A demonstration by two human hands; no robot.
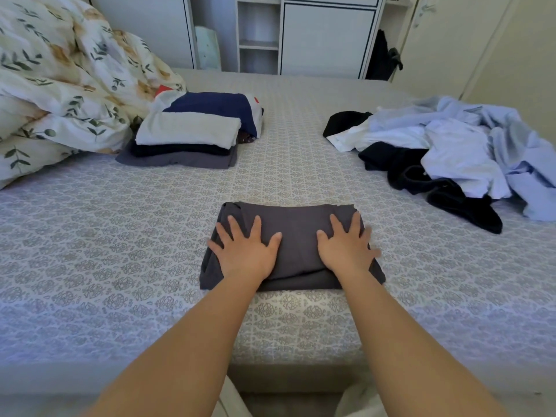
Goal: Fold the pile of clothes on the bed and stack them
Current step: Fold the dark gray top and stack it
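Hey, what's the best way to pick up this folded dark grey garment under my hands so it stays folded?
Slide fingers under the two short side edges of the folded dark grey garment, left hand from its left, right hand from its right. It lies flat as a wide rectangle with layered folds, so lifting both ends together should probably keep it from sagging open.

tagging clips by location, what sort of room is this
Most likely a bedroom at home: a wide bed with a patterned sheet, a floral duvet bunched at one side, and white cupboards along the far wall.
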